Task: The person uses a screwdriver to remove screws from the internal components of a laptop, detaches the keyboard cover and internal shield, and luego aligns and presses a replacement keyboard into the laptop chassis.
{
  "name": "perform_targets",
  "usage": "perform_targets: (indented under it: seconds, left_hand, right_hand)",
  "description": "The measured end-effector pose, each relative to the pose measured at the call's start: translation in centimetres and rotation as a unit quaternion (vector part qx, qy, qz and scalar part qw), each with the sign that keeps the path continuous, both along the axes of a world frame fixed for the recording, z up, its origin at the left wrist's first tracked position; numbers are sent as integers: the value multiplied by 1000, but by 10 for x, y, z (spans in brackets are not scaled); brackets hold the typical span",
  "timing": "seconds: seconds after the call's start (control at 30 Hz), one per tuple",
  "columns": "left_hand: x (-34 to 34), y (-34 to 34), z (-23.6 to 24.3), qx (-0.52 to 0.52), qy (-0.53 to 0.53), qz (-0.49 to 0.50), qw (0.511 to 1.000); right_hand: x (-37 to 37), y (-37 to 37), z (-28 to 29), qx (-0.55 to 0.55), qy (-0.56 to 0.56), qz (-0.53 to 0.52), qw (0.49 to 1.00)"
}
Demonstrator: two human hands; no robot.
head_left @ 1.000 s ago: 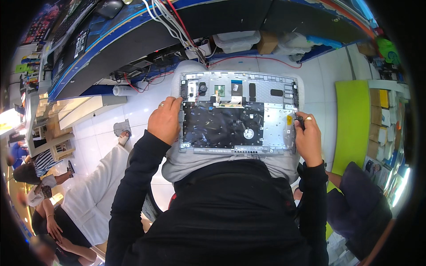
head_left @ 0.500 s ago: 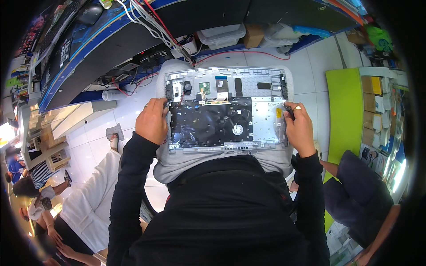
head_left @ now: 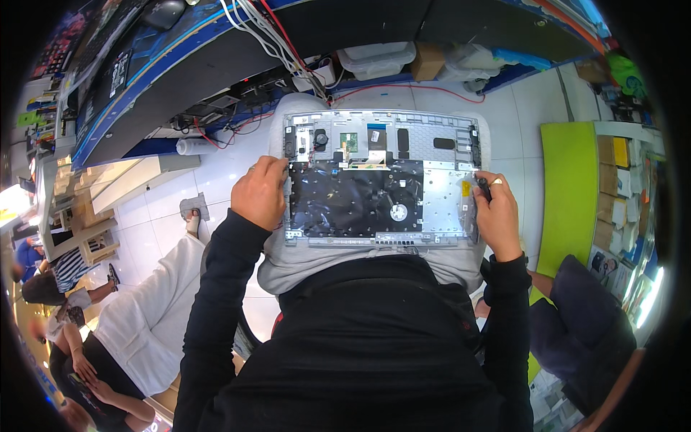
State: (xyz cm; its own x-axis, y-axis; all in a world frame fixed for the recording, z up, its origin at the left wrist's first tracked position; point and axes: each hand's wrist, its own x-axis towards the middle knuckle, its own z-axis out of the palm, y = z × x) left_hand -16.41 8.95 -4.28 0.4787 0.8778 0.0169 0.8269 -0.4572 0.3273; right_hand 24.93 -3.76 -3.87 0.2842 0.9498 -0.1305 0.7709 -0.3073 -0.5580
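An open laptop chassis rests across my grey-clad thighs, its inner side up, with a black sheet, bare silver metal, a small green board, ribbon cables and a yellow sticker. My left hand has its fingers closed on the left edge of the chassis. At the opposite edge, my right hand is closed around a small black tool and rests against the chassis; what kind of tool it is I cannot make out.
A dark desk with hanging cables spans the top, plastic bins beneath. At right stand a green panel and shelves of boxes. Other people sit at both sides, one with crossed hands at lower left.
The whole view swung slightly left, then back right, as the camera moved. Both hands keep their grip at the chassis edges, with no other clear change.
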Motion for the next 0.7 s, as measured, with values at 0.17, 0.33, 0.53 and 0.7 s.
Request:
perform_targets:
  seconds: [0.17,0.33,0.53,0.7]
  left_hand:
    - [0,1,4,-4,41,-6,999]
    - [1,11,10,-66,0,-4,998]
    - [-7,19,6,-114,-37,-6,993]
    - [-6,14,7,-127,-74,14,989]
  right_hand:
    - [1,1,0,-1,1,2,1000]
    - [2,2,-1,-3,0,0,1000]
    - [3,8,1,-5,11,0,1000]
    - [2,9,0,-2,25,-8,1000]
